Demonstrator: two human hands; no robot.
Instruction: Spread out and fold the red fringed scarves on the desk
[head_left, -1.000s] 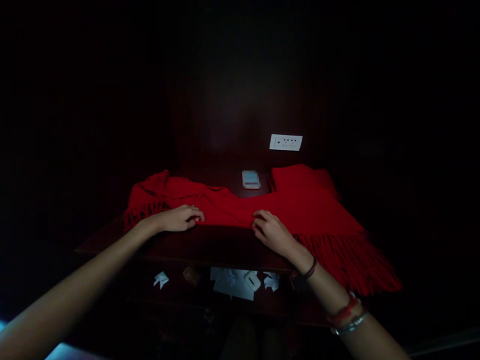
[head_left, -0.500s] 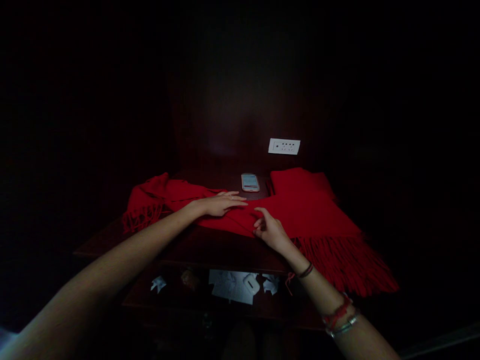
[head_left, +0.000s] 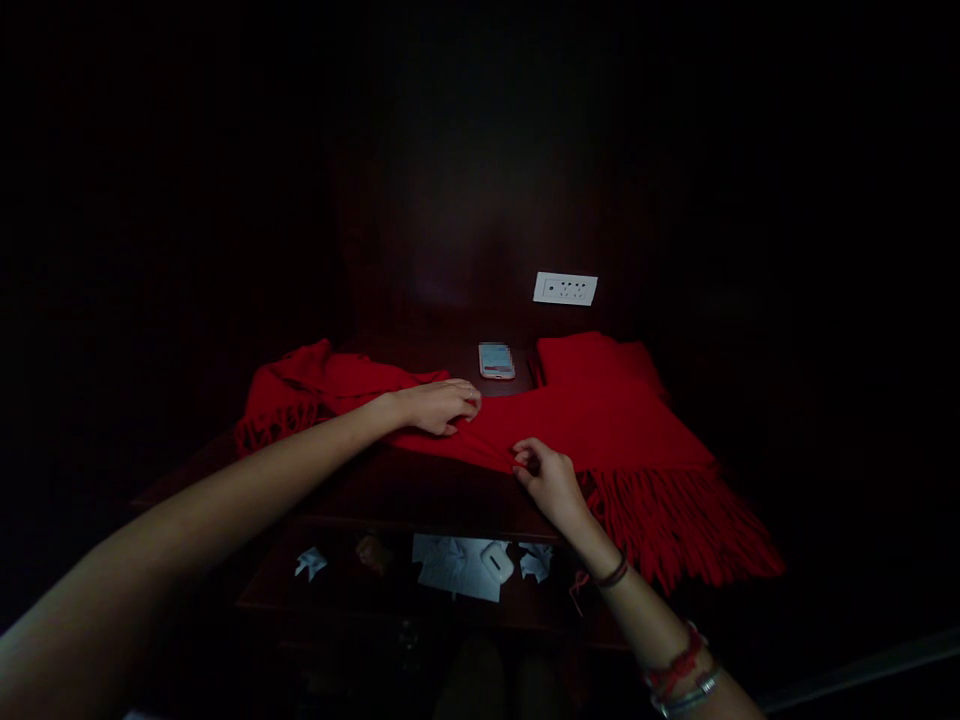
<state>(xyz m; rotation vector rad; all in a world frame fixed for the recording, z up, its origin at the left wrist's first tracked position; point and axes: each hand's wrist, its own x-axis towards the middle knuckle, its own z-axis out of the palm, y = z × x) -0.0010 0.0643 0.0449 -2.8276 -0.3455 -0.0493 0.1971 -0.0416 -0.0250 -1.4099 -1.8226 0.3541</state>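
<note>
A red fringed scarf point(head_left: 622, 425) lies across the dark desktop, folded wide on the right and bunched on the left. My left hand point(head_left: 441, 406) is on its narrower middle stretch, fingers curled down and closed on the cloth. Nearer to me, my right hand point(head_left: 551, 485) pinches the scarf's front edge between thumb and fingers. The cloth between both hands shows taut creases. Beneath my left hand and wrist, part of the scarf is hidden.
A phone point(head_left: 496, 361) with a lit screen lies behind the scarf. On the wall is a white socket plate point(head_left: 565, 289). Below the desktop, a shelf point(head_left: 285, 590) holds papers point(head_left: 457, 575), a small white case point(head_left: 496, 562) and crumpled white scraps point(head_left: 310, 563). The surroundings are very dark.
My left hand has moved right and away from me along the scarf, flattened out, then curled onto the cloth. My right hand lifted its fingers, then pinched the front edge.
</note>
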